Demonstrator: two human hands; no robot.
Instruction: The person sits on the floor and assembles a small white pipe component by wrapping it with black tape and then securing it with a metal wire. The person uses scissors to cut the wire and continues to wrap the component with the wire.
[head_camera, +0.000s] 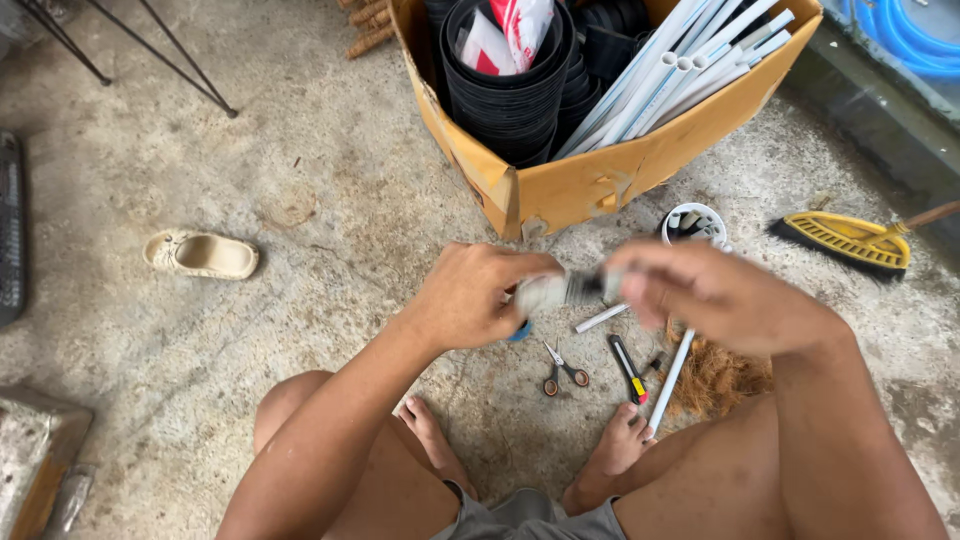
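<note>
Both hands work at the centre of the view: the left hand (470, 295) has its fingers curled tight around the pale end of a short grey pipe fitting (560, 290), and the right hand (705, 295) pinches its dark end, blurred. The fitting could slip from that pinch and drop among the scissors (563, 370) and utility knife (628, 368) at 6 o'clock, beside the bare feet. At 12 o'clock a cardboard box (600, 180) holds stacked black plastic pots (505, 100) and white pipes (680, 70). At 2 o'clock a small white tub (672, 218) holds dark pieces, too small to tell.
</note>
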